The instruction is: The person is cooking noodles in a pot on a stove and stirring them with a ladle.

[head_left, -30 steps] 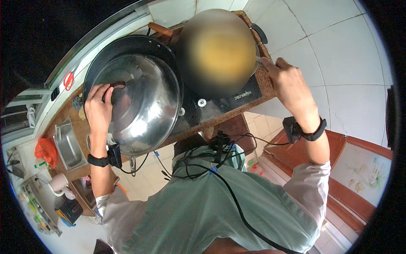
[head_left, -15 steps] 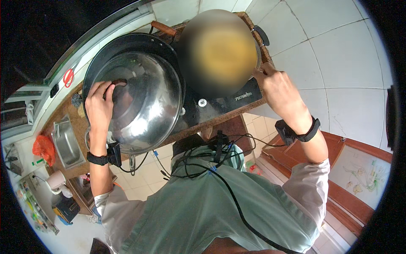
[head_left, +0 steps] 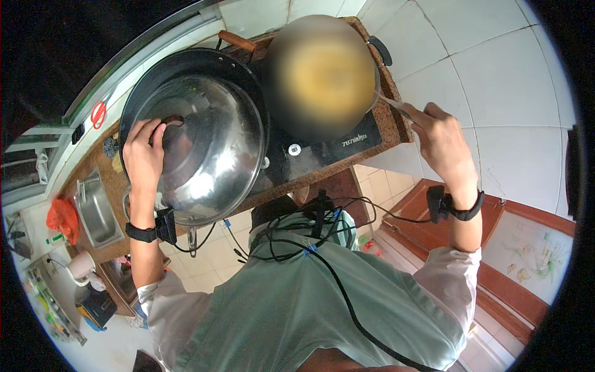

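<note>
My left hand (head_left: 144, 149) pinches the dark knob (head_left: 173, 120) of a large see-through lid (head_left: 214, 161). This lid lies over a black wok (head_left: 145, 80) and juts past its near edge. At the right, my right hand (head_left: 443, 139) is closed round a utensil with a slim, light handle (head_left: 398, 104). The handle points left towards a round pan with yellow contents (head_left: 328, 77). That pan is heavily blurred, so the utensil's far end and the exact contents cannot be made out.
Both vessels stand on a black cooktop (head_left: 322, 149) set in a brown counter (head_left: 393, 127). A tiled wall (head_left: 462, 68) rises at the right. Far left are a steel sink (head_left: 99, 211) and a red plastic bag (head_left: 63, 220). Black cables (head_left: 291, 232) hang before my apron.
My right hand has moved right and slightly down, away from the pan's edge, and more of the utensil's handle shows. The left hand and the lid have stayed nearly still.
</note>
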Motion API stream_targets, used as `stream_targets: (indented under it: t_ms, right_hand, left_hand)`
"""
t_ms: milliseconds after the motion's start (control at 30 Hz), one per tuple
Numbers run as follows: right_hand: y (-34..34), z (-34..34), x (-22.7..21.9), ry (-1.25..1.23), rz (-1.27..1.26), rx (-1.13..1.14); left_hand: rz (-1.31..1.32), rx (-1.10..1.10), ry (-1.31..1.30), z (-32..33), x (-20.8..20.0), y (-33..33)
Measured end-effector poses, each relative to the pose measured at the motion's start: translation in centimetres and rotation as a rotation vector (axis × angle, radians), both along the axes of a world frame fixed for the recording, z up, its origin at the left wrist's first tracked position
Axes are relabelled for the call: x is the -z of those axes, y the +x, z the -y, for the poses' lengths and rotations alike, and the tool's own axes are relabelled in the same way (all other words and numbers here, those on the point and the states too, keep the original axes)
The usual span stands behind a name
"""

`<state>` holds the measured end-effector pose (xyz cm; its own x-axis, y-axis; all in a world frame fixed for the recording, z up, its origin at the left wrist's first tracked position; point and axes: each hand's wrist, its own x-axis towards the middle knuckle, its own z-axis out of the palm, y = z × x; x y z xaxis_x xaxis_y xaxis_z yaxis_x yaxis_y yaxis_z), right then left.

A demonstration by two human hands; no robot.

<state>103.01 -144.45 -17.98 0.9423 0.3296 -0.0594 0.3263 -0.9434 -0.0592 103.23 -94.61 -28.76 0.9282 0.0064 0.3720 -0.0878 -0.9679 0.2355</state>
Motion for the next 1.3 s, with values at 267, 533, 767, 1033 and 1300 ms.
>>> stream_targets:
  t_ms: [267, 533, 767, 1033, 1300]
  right_hand:
    - [2.8, -0.7, 5.1, 0.021, 0.009, -0.086]
    - [4.1, -1.2, 8.0, 0.07, 0.034, -0.09]
    - [3.1, 1.1, 3.4, 0.068, 0.14, -0.055]
    - [6.9, 0.8, 2.0, 0.239, 0.071, 0.005]
    - [10.2, 2.3, 7.2, 0.287, -0.025, 0.127]
  left_hand:
    - [-0.023, -0.013, -0.027, 0.4, -0.1, 0.0]
    - [-0.032, -0.009, -0.042, 0.6, -0.5, 0.1]
    - [-0.008, 0.012, -0.052, 0.1, -0.1, 0.0]
    - [-0.019, 0.011, -0.036, 0.3, -0.3, 0.1]
    - [-0.023, 0.022, -0.041, 0.2, -0.5, 0.3]
